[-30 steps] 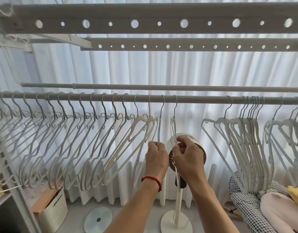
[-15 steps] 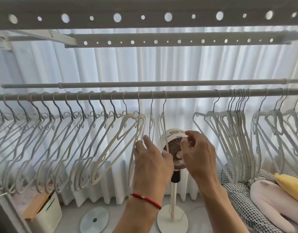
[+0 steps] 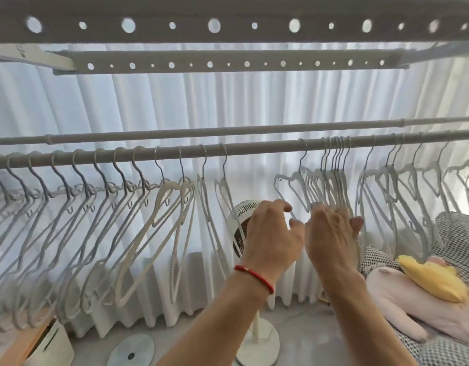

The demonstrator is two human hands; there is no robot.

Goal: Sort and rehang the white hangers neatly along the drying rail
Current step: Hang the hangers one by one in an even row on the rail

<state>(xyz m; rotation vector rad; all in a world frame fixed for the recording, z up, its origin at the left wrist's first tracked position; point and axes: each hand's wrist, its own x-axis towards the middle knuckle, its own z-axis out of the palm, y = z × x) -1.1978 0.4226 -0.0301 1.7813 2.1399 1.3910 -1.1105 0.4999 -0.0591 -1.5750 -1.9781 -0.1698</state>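
Hands shifted right since earlier: left hand (image 3: 273, 233), right hand (image 3: 331, 233) reach bunched hangers (image 3: 333, 186); grip released.

Rail (image 3: 254, 148): I see a grey bar running level, slightly tilted in view.
Left hangers (image 3: 138, 233): white, hooked along rail's left, evenly spaced, slanting.
Bunched hangers (image 3: 331, 191): right of rail's middle, tightly crowded.

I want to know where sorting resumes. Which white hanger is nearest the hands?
The lone hanger at the left end of the bunched middle cluster; its lower arm passes right by the left hand fingertips, unlike the spaced ones further left.
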